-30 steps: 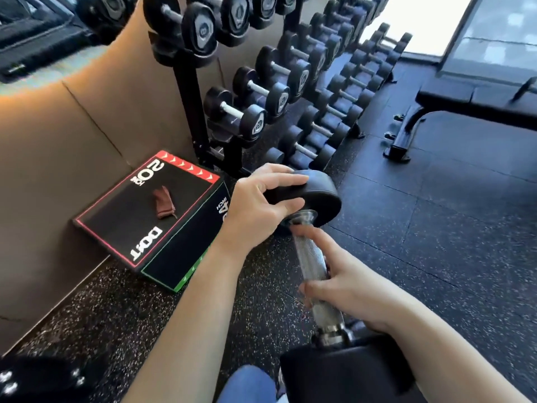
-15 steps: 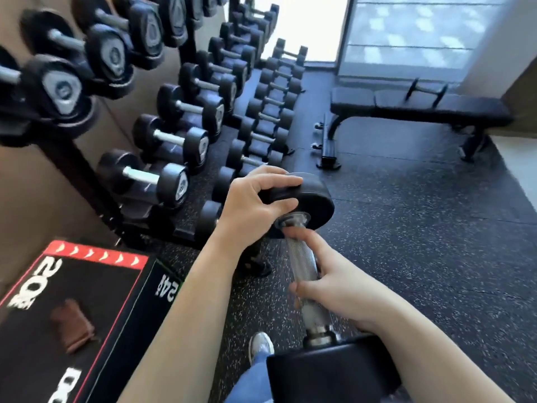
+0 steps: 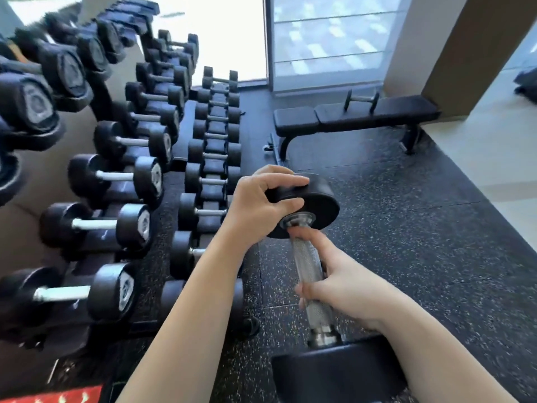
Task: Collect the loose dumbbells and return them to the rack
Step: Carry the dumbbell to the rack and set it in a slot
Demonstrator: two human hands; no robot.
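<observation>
Two grips on one dumbbell: left hand clasps its head, right hand wraps the handle.

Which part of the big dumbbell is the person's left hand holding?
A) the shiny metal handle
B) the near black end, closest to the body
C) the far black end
C: the left hand grips the big dumbbell by its far black end, while the right hand holds the metal handle.
</observation>
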